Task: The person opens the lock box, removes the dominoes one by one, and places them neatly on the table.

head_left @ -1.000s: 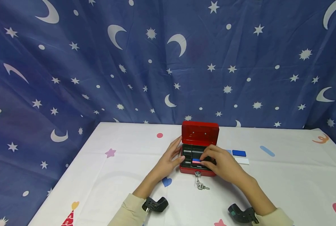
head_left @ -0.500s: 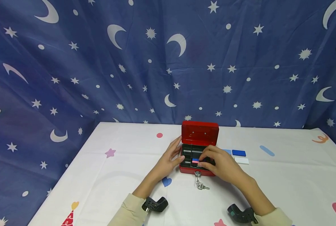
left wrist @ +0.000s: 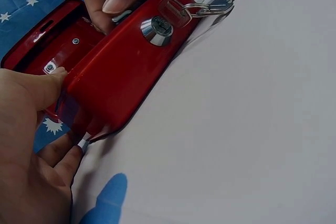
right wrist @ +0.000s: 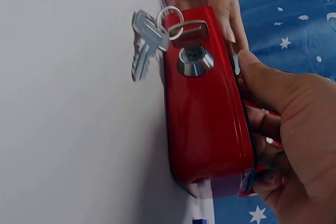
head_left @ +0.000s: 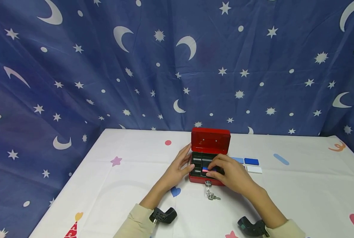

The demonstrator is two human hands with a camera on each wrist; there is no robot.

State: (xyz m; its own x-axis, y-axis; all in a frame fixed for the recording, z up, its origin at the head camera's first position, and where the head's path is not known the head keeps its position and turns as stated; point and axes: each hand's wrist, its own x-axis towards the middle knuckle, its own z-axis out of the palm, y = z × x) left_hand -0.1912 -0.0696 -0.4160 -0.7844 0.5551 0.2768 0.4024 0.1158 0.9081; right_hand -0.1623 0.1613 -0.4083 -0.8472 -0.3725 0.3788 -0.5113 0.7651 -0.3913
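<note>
A red cash box (head_left: 200, 179) stands on the table with its lid (head_left: 211, 140) raised and a dark divided tray inside. My left hand (head_left: 177, 168) holds the box's left side, thumb at the rim and fingers along the outer wall. Inside the front compartment, my right hand (head_left: 232, 173) has thumb and index finger around a small blue-and-pink piece (head_left: 205, 170); its right part is hidden by the fingers. Keys (right wrist: 148, 43) hang on a ring from the key in the front lock (right wrist: 195, 61).
Right of the box lie a dark blue block (head_left: 251, 161), a white block (head_left: 255, 170) and a light blue block (head_left: 237, 160), the last partly behind the right hand. A starry blue curtain (head_left: 153, 76) hangs behind the white table.
My right hand has shifted slightly left inside the box, uncovering more of the light blue block. The left hand and the box have stayed put.
</note>
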